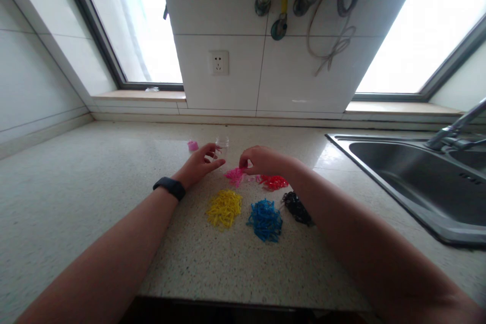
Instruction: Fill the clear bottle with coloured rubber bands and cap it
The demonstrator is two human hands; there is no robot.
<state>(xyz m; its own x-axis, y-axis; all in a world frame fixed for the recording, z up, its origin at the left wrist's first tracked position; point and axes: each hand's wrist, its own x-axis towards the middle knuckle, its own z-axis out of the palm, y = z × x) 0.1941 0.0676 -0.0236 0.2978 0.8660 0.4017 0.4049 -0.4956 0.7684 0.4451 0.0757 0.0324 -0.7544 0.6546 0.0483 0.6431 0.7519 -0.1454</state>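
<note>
My left hand (199,166) rests on the speckled counter (94,197) with its fingers curled round the base of a small clear jar (222,145). My right hand (261,160) is closed in a pinch over a pile of pink pieces (234,176), with a pink bit between its fingertips. More small plastic pieces lie in piles close by: red (274,182), yellow (224,208), blue (265,219) and black (297,207). A pink lid (193,146) lies left of the jar. A black band (169,188) sits on my left wrist.
A steel sink (413,182) with a tap (455,129) fills the right side. A tiled wall with a socket (219,63) and hanging hoses (304,0) stands behind, with windows on both sides. The counter's front edge runs along the bottom.
</note>
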